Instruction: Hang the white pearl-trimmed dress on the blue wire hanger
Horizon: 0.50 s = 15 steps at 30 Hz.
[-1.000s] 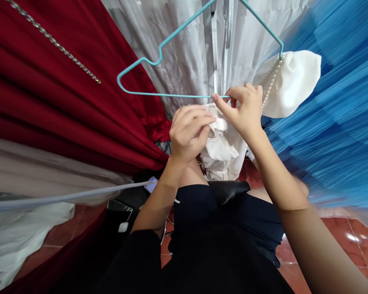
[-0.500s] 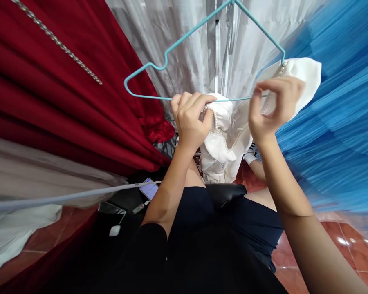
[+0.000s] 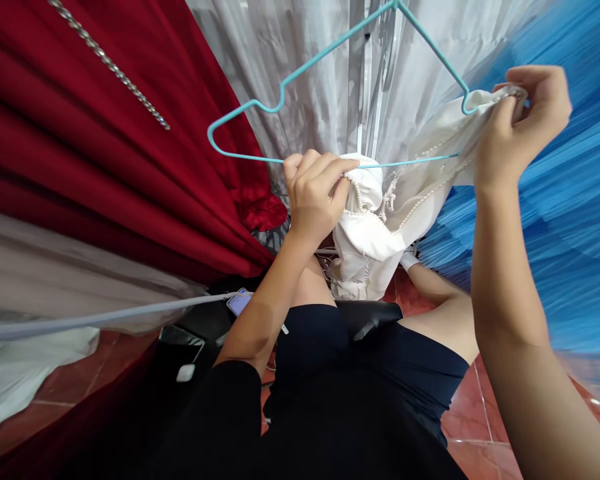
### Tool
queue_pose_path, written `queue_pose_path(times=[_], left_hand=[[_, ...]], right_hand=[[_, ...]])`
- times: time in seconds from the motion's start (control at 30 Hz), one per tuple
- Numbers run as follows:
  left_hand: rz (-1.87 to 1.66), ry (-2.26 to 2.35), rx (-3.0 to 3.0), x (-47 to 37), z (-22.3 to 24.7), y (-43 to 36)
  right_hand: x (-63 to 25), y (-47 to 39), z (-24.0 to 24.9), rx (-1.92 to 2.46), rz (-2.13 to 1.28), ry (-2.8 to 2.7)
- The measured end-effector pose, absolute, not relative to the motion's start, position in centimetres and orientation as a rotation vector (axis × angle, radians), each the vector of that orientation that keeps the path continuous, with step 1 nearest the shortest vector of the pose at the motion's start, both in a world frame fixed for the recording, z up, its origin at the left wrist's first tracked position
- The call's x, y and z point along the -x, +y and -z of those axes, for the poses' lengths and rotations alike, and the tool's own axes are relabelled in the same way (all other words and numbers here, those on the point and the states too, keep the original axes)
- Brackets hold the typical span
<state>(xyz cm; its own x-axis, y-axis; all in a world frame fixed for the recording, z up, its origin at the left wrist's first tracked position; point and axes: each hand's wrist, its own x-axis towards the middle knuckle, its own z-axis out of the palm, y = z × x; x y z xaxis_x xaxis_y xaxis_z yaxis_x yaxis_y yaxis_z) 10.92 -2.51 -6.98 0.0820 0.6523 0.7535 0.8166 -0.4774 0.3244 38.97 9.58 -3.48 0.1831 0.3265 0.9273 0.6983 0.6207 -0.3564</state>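
A light-blue hanger (image 3: 337,45) stands up in front of me, a pearl-trimmed white dress (image 3: 373,239) hanging by its lower bar. My left hand (image 3: 313,193) is closed around that bar and the dress fabric at it, fingers over the top and thumb below. Off to the right, my right hand (image 3: 525,127) pinches the beaded edge of the dress and holds it stretched outward, past the hanger's right notch. The right end of the bar disappears behind the dress fabric. The dress's lower part drops toward the floor between my legs.
Red fabric (image 3: 180,180) with a rhinestone strip hangs left; blue tulle (image 3: 510,260) hangs close on the right. White curtains (image 3: 310,87) are behind. A phone (image 3: 239,303) and a white cable (image 3: 130,313) lie by my left arm, above the red tiled floor (image 3: 480,413).
My right hand has moved right and slightly up, pulling the dress's edge outward from the hanger's right end. My left hand keeps its hold on the bar; the view has shifted slightly.
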Motion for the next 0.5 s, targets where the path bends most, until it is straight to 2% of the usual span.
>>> queue_pose_path(times=[0.13,0.27,0.4,0.5], left_hand=[[1.324,-1.507,2.213,-10.8,6.7,-2.2],[1.357,-1.535,2.218,-11.0,6.8,-1.9],[1.395,-1.563,2.231,-11.3,7.0,-2.0],[1.405,-1.570,2.241,-11.4,6.9,-2.1]], right_hand=[[-43.1,10.0,5.0,0.803,0.479,-1.407],[-45.2,7.8,8.6,0.742,0.471,-1.407],[-44.4,5.3,11.6,0.804,0.480,-1.386],[-41.8,3.5,11.8,0.773,0.493,-1.462]])
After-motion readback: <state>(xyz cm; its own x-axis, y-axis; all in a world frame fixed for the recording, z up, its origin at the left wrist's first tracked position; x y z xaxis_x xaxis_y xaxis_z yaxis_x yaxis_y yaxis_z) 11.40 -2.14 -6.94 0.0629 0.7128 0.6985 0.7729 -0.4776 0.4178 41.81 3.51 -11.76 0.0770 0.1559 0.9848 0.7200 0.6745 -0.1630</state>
